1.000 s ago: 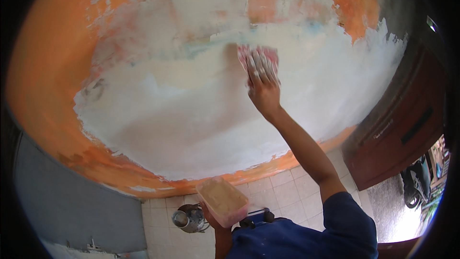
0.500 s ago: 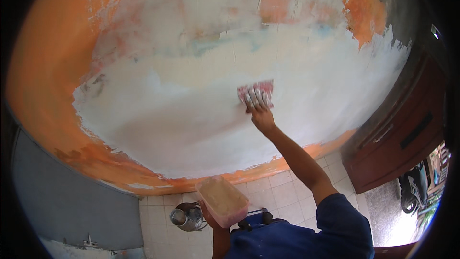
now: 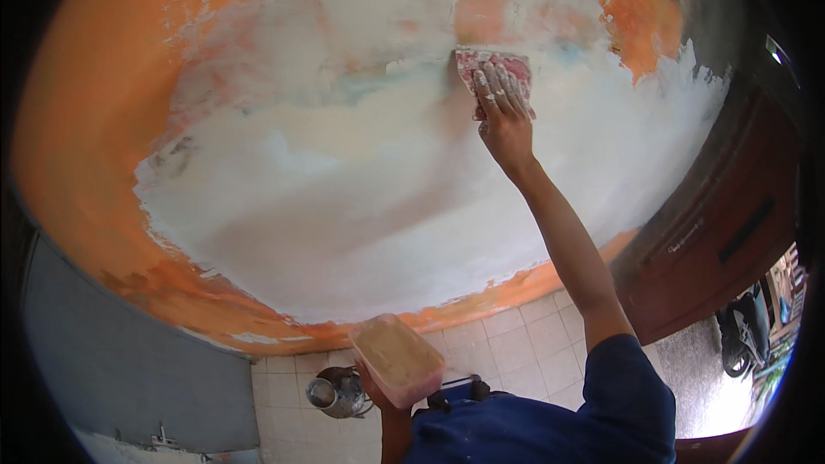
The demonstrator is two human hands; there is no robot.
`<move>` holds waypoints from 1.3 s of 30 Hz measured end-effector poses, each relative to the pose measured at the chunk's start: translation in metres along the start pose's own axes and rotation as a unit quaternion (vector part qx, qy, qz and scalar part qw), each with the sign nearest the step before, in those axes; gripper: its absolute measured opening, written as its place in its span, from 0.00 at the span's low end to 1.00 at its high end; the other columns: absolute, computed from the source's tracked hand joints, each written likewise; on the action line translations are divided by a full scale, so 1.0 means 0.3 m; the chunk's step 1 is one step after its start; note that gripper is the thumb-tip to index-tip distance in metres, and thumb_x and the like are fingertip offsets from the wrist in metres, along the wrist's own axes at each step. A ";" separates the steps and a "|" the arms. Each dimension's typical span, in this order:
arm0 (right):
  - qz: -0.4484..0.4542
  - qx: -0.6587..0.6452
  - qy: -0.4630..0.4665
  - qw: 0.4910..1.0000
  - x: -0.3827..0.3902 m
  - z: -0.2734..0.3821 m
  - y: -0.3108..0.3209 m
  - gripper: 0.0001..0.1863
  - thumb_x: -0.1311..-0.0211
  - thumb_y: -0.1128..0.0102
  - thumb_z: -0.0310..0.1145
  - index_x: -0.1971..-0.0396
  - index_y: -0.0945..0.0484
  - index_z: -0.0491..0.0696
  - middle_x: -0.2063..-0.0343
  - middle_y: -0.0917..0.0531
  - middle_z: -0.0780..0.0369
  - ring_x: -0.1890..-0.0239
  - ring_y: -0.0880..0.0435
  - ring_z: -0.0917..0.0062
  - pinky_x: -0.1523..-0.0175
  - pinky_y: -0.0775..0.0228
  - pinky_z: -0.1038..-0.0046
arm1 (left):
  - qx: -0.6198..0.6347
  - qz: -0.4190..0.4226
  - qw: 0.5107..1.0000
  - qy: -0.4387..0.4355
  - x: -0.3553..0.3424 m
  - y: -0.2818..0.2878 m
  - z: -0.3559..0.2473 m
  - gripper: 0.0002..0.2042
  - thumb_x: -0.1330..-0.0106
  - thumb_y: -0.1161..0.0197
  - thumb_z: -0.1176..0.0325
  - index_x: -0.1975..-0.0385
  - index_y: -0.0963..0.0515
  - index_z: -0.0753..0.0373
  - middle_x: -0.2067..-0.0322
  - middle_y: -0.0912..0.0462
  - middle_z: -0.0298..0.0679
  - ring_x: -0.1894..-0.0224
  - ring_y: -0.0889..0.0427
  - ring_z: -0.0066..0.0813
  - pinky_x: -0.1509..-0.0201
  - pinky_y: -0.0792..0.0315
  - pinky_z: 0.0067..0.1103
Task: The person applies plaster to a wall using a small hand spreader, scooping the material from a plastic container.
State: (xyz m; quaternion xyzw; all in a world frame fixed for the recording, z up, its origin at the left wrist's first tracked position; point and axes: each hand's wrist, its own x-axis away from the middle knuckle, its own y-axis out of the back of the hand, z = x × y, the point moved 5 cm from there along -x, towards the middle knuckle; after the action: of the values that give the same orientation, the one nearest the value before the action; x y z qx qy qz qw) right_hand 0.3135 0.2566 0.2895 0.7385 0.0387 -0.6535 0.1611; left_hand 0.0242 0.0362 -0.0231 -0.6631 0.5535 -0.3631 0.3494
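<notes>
My right hand [image 3: 505,112], its fingers whitened with filler, presses a flat red plastic scraper [image 3: 518,64] against the wall. The scraper is smeared with white and sits near the upper border of a broad patch of white wall filler [image 3: 344,198]. Down by my body, my left hand [image 3: 371,385] grips the side of a pinkish rectangular tub [image 3: 421,391]; most of its fingers are hidden behind the tub. Pale cream filler [image 3: 397,352] shows inside it.
Orange paint [image 3: 94,120] surrounds the white patch. A grey metal pot [image 3: 339,393] stands on the tiled floor [image 3: 537,339] left of the tub. Grey panel [image 3: 137,352] is at lower left; a dark red door [image 3: 722,249] stands right, with a motorcycle [image 3: 743,331] outside.
My right hand has swept the scraper up the wall and slightly right, straightening the arm. My left hand and the tub stay in nearly the same place.
</notes>
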 end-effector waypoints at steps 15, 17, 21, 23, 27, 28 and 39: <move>0.029 -0.083 -0.027 0.996 0.105 0.144 -0.021 0.32 0.54 0.47 0.17 0.42 0.33 0.43 0.40 0.33 0.54 0.36 0.37 0.59 0.34 0.43 0.57 | 0.060 0.016 0.998 0.022 0.004 -0.182 -0.028 0.27 0.30 0.61 0.44 0.38 0.39 0.56 0.44 0.31 0.41 0.43 0.30 0.40 0.40 0.34 0.38; 0.058 -0.072 -0.014 0.996 0.056 0.130 -0.099 0.32 0.53 0.46 0.17 0.42 0.35 0.41 0.39 0.34 0.51 0.35 0.38 0.56 0.33 0.45 0.55 | 0.062 0.010 0.998 0.030 -0.004 -0.203 -0.014 0.27 0.29 0.61 0.45 0.38 0.39 0.56 0.44 0.31 0.40 0.43 0.30 0.39 0.41 0.33 0.37; 0.039 -0.054 0.014 0.998 0.091 0.108 -0.207 0.33 0.59 0.43 0.16 0.44 0.31 0.40 0.42 0.31 0.49 0.38 0.34 0.54 0.35 0.43 0.53 | 0.058 0.010 0.998 0.025 -0.016 -0.161 -0.010 0.27 0.29 0.61 0.45 0.39 0.39 0.56 0.45 0.30 0.40 0.44 0.30 0.39 0.41 0.33 0.37; 0.063 -0.073 0.005 0.995 0.179 0.106 -0.236 0.32 0.57 0.41 0.18 0.44 0.31 0.40 0.42 0.31 0.49 0.38 0.34 0.54 0.34 0.44 0.53 | 0.060 0.004 0.998 0.026 -0.027 -0.138 -0.003 0.27 0.29 0.61 0.45 0.39 0.39 0.56 0.45 0.30 0.40 0.44 0.29 0.39 0.42 0.33 0.37; 0.155 -0.098 0.006 0.983 0.467 0.122 -0.254 0.31 0.55 0.40 0.20 0.44 0.31 0.42 0.42 0.31 0.48 0.38 0.34 0.55 0.35 0.44 0.53 | 0.059 0.000 0.998 0.038 -0.041 -0.122 0.014 0.27 0.29 0.61 0.45 0.39 0.39 0.56 0.46 0.30 0.40 0.44 0.29 0.39 0.42 0.32 0.37; 0.178 -0.095 0.003 0.980 0.516 0.130 -0.242 0.31 0.55 0.40 0.21 0.44 0.31 0.42 0.42 0.31 0.48 0.38 0.34 0.55 0.35 0.44 0.53 | 0.058 0.003 0.998 0.038 -0.043 -0.130 0.014 0.27 0.29 0.61 0.45 0.39 0.39 0.56 0.46 0.30 0.40 0.44 0.29 0.39 0.42 0.32 0.37; 0.201 -0.322 -0.331 0.864 0.426 0.080 0.061 0.31 0.58 0.56 0.11 0.48 0.26 0.41 0.55 0.19 0.50 0.71 0.18 0.68 0.64 0.27 0.80 | 0.063 0.005 0.998 0.007 0.005 -0.168 0.037 0.26 0.29 0.62 0.46 0.39 0.38 0.56 0.44 0.31 0.40 0.44 0.30 0.39 0.41 0.33 0.37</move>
State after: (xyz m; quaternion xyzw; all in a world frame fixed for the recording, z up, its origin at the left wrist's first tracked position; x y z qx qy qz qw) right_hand 0.3138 0.2129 0.1658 0.3773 0.0422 -0.7645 0.5210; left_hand 0.0581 0.0426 0.0151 -0.6346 0.5353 -0.4004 0.3878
